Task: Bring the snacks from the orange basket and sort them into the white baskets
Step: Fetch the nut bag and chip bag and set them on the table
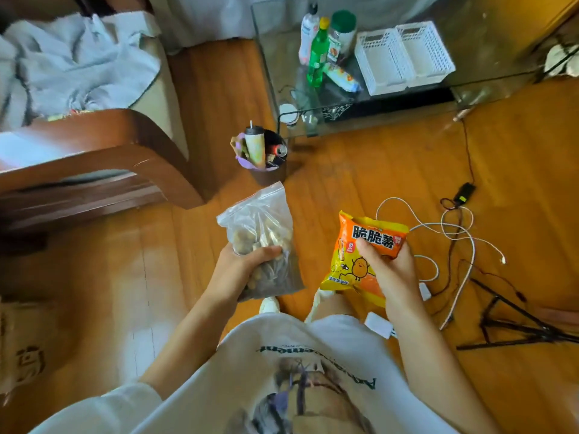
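Note:
My left hand point(241, 270) grips a clear zip bag of round brown snacks point(260, 233) around its middle. In my right hand point(388, 270) is an orange-yellow chip packet point(360, 245) with black lettering, thumb across its front. Both are held in front of me above the wooden floor. Two white slatted baskets point(404, 54) stand side by side on the glass table point(488, 79) ahead to the right, and both look empty. No orange basket shows in this view.
Bottles point(319, 45) and a wrapped snack point(343, 77) sit on the glass table left of the baskets. A dark bin point(266, 158) full of trash stands on the floor ahead. White and black cables point(454, 239) and a tripod point(513, 324) lie at the right. A wooden armchair point(103, 145) stands left.

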Demonstrator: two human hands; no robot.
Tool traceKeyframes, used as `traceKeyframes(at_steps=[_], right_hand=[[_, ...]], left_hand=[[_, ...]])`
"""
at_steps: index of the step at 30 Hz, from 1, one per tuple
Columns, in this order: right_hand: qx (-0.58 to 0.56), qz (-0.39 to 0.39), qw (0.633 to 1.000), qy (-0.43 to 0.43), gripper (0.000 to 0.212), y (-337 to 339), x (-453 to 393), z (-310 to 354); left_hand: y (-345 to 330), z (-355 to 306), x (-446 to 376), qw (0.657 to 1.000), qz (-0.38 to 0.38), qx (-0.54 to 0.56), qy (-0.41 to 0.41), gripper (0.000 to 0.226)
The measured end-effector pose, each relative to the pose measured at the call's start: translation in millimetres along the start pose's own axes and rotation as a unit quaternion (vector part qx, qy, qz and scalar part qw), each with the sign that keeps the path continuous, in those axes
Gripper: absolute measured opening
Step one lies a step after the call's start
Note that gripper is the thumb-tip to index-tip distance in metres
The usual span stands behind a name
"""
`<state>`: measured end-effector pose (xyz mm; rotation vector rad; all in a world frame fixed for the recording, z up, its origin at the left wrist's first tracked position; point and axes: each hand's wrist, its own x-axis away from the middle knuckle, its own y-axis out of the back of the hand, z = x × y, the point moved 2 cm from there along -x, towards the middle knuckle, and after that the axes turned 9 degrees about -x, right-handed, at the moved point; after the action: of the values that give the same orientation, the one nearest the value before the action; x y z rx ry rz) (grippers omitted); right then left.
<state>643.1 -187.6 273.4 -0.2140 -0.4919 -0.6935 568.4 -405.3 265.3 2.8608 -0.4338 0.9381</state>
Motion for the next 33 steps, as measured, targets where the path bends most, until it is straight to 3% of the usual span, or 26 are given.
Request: traceKeyframes(at_steps=[4,13,17,23,29,33], right_hand=[[-0.001,-0.028,0.999,-0.018,0.052,17.3,-54.3,15.9],[-0.004,-0.004,1.000,0.014,0.042,66.1,-214.3,104.6],[0.017,0.000,1.000,0.015,0.047,92.8,-276.7,141.4],[0.036,0.016,0.999,-0.015,0.048,95.7,-348.1,171.0],[0.059,0.031,0.998,-0.021,0.045,67.9,-426.8,201.2],[0.060,0.042,0.997,-0.014,0.039,42.4,-489.2,236.1]], left_hand=[[-31.9,-29.1,-46.3,1.000,0.012,-0.009,0.006,0.025],[-156.3,-115.6,-165.2,1.000,-0.002,-0.019,-0.007,0.017],[-198.1,-148.9,-207.1,0.999,-0.031,-0.007,-0.011,0.022],[-215.8,-177.6,-254.8,0.997,-0.074,-0.002,0.007,0.038],[-229.7,-211.6,-329.2,0.997,-0.079,0.001,0.017,0.021],[-235.6,-251.3,-392.8,0.997,-0.080,0.019,0.013,0.025]])
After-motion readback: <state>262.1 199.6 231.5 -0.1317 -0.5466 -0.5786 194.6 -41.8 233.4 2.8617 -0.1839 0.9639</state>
